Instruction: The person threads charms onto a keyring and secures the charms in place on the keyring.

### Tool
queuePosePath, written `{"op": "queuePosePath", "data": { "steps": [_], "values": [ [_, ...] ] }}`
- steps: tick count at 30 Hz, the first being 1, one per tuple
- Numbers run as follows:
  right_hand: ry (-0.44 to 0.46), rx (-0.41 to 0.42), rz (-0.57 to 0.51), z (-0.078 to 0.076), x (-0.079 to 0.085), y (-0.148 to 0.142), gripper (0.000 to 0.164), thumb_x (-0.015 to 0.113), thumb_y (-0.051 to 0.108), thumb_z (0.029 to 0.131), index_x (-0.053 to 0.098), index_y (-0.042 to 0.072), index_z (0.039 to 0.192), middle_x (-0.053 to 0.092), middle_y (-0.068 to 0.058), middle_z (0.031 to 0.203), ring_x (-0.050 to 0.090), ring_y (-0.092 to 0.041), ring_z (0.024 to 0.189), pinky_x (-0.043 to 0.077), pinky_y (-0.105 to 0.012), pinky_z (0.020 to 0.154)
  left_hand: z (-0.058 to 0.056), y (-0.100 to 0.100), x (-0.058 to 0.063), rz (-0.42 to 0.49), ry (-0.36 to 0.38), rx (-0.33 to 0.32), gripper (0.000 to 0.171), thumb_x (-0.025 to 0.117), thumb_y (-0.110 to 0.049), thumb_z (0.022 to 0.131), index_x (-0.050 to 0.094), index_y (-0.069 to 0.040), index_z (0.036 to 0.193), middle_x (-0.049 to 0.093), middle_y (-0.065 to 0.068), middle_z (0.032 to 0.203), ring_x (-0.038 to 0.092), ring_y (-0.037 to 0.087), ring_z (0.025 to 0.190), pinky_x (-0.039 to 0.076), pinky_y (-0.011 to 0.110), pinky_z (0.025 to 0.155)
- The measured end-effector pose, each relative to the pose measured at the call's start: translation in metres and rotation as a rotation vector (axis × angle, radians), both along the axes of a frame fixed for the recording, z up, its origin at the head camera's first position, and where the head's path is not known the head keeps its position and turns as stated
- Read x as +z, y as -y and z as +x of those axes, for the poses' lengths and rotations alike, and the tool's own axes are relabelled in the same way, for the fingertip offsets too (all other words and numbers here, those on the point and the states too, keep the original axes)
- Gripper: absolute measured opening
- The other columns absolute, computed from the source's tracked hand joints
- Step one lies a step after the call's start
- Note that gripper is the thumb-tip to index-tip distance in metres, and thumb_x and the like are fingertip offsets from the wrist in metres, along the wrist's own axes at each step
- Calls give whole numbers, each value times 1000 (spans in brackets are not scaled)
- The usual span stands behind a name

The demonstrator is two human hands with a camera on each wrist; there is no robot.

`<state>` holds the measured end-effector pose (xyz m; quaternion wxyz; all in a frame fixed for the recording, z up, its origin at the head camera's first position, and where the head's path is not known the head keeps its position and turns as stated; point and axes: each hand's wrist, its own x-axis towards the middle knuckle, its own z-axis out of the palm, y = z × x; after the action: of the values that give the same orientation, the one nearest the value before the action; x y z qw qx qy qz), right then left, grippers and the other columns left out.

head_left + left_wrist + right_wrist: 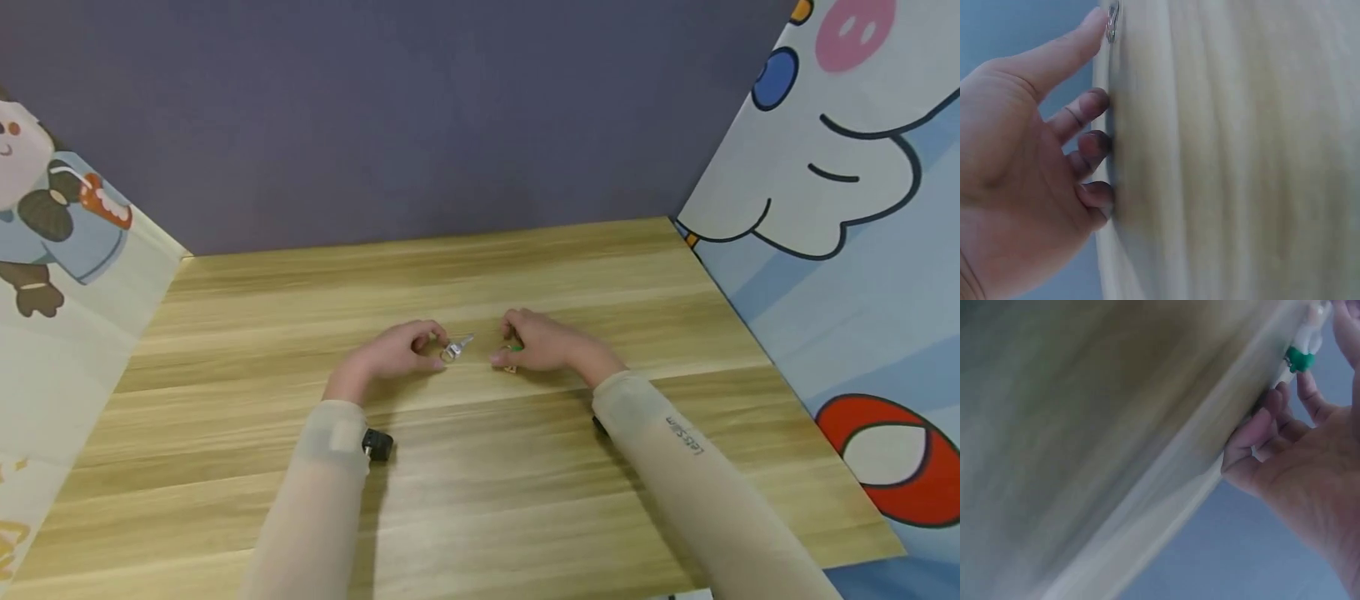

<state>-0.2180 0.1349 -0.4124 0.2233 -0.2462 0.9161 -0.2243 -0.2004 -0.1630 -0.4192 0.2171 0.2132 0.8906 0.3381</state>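
My left hand (pixel 393 350) holds a small silver pointed piece with a round ring (pixel 455 347) between thumb and forefinger, close over the wooden table (pixel 480 483). Its point is turned right. At the top of the left wrist view the metal ring (pixel 1112 22) shows beside the thumb tip; the other fingers curl toward the wood. Across a short gap, my right hand (pixel 551 340) has a small green and white trinket (pixel 1301 359) between thumb and fingers. Below the right thumb shows a gold-coloured metal bit (pixel 511 369). The fingers partly hide the trinket in the head view.
A dark grey-purple wall (pixel 420 125) rises behind the table. Cartoon-printed panels stand along the left side (pixel 97 333) and the right side (pixel 810 317). A pale object (pixel 693 594) pokes in at the bottom edge, beside the right sleeve (pixel 697 475).
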Motion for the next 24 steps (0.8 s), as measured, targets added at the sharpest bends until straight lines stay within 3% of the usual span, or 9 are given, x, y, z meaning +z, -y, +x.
{"op": "queuePosePath", "data": {
  "steps": [6,12,19,24],
  "values": [
    [-64,45,23,2,-2,-3,49,77,50,96,55,13,120,57,-6,114,53,-21,99,48,-38,87,3,-1,-2,38,-7,21,34,80,-24,97,64,-18,126,46,4,90,45,22,85,41,35,76],
    [-41,63,-60,-2,-7,-14,39,81,36,96,59,12,116,57,-7,113,54,-20,102,48,-37,91,3,-5,-4,-19,-17,39,31,79,-26,97,65,-22,124,52,6,102,49,23,96,43,35,82],
    [-31,80,-67,-4,-9,-17,39,76,40,99,60,11,119,58,-6,113,53,-20,99,47,-36,88,5,-8,-3,-56,-28,40,24,78,-25,97,67,-22,118,56,9,108,50,25,102,44,37,86],
    [-79,91,-50,-1,-11,-15,32,74,37,101,61,12,116,59,-5,111,54,-19,98,48,-35,86,8,-8,-2,-83,-36,45,20,76,-28,98,68,-25,116,58,8,113,52,27,108,48,44,93]
  ]
}}
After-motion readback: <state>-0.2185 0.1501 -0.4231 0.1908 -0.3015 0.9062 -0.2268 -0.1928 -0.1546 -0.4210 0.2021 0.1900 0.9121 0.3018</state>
